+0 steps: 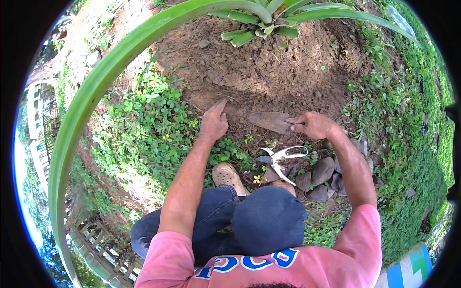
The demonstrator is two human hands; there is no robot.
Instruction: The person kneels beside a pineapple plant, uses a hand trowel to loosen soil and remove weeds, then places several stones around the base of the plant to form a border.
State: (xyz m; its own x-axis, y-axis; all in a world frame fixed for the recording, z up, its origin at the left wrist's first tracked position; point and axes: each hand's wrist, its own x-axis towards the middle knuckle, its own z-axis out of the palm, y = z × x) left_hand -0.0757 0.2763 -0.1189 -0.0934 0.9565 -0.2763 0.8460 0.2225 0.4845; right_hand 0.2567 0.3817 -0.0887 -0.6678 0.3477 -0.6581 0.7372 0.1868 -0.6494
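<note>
My right hand grips a hand trowel by its handle end, with the index finger and thumb at the base of the blade. The soil-stained metal trowel blade points left, low over the brown soil. To its left, my left hand rests at the soil with the index finger stretched forward and the thumb apart from it. No object shows in that hand, though its palm side is hidden. Pruning shears with white handles lie open below the trowel, beside several grey stones.
A plant with long strap leaves and cut leaf bases stands in the bare soil ahead. One long leaf arches across the left side. Low leafy ground cover grows on both sides. My tan clog is close behind the left hand.
</note>
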